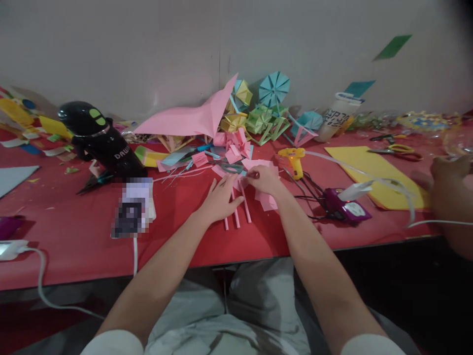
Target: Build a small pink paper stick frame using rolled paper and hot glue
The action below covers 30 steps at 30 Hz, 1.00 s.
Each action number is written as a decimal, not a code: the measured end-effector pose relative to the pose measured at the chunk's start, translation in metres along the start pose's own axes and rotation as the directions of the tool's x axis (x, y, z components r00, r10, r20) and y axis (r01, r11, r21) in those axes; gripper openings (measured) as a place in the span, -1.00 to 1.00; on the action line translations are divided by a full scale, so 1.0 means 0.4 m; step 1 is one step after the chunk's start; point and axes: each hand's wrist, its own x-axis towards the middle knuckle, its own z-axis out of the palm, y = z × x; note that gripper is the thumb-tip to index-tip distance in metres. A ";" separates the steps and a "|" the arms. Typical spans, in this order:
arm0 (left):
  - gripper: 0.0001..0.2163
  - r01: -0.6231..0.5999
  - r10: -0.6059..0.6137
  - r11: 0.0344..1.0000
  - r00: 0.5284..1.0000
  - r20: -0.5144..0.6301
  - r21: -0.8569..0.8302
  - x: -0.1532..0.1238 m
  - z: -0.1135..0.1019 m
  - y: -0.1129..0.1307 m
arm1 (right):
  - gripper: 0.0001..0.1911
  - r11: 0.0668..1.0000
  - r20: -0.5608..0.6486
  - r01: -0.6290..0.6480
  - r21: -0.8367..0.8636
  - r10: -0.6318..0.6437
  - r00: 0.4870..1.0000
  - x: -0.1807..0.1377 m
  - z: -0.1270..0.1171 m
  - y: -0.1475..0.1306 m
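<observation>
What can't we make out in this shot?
All in the head view:
Upper part of the leftmost pink stick: hidden by the left hand.
What, if anything, the right hand pinches: too small and blurred at the fingertips.
Front of the pixelated item: masked by mosaic.
Full shape of the purple object: cut off by the left edge.
Co-worker's hand: blurred, near the right edge.
</observation>
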 end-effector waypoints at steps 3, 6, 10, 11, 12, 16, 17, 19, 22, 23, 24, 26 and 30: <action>-0.36 0.007 -0.007 1.000 1.000 -0.017 0.014 0.001 0.005 -0.002 | -0.97 0.996 0.022 -0.040 -0.079 0.041 0.999 -0.007 0.009 0.002; -0.38 -0.009 0.009 0.999 1.000 0.007 0.039 0.000 0.007 -0.001 | -0.96 0.991 0.017 -0.057 -0.122 0.060 0.998 -0.010 0.014 -0.002; -0.41 -0.001 0.002 0.998 1.000 -0.009 0.058 0.001 0.007 -0.002 | -0.91 0.986 0.025 -0.149 -0.072 0.151 0.988 -0.008 0.016 -0.011; -0.42 -0.001 0.002 0.998 1.000 -0.013 0.058 0.001 0.008 -0.003 | -0.91 0.985 0.028 -0.166 -0.047 0.168 0.985 -0.007 0.016 -0.012; -0.42 -0.002 0.003 0.998 1.000 -0.014 0.058 0.001 0.009 -0.004 | -0.91 0.984 0.030 -0.177 -0.023 0.178 0.984 -0.006 0.017 -0.013; -0.43 -0.010 0.010 0.998 1.000 -0.004 0.056 0.002 0.014 -0.006 | -0.91 0.981 -0.009 -0.184 0.062 0.184 0.983 -0.003 0.022 -0.014; -0.44 -0.012 0.012 0.998 1.000 -0.005 0.056 0.002 0.015 -0.005 | -0.92 0.978 -0.020 -0.182 0.099 0.185 0.983 -0.002 0.023 -0.013; -0.47 -0.018 0.019 0.998 1.000 -0.018 0.059 0.003 0.016 -0.005 | -0.91 0.968 -0.027 -0.169 0.185 0.177 0.984 -0.001 0.026 -0.013; -0.50 -0.013 0.017 0.998 0.998 -0.057 0.057 0.005 0.013 -0.005 | -0.89 0.956 -0.046 -0.124 0.267 0.142 0.989 0.001 0.027 -0.016; -0.51 -0.007 0.011 0.999 0.997 -0.072 0.054 0.006 0.012 -0.005 | -0.88 0.955 -0.059 -0.110 0.275 0.131 0.990 0.002 0.027 -0.017; -0.53 -0.001 0.005 0.999 0.996 -0.086 0.048 0.007 0.011 -0.006 | -0.87 0.955 -0.069 -0.100 0.280 0.124 0.990 0.002 0.027 -0.019; -0.55 0.008 -0.005 0.999 0.994 -0.108 0.036 0.009 0.010 -0.007 | -0.87 0.952 -0.077 -0.092 0.293 0.119 0.990 0.003 0.025 -0.023; -0.59 0.032 -0.029 0.999 0.990 -0.135 0.016 0.013 0.012 -0.009 | -0.89 0.940 -0.064 -0.083 0.332 0.110 0.992 0.003 0.021 -0.033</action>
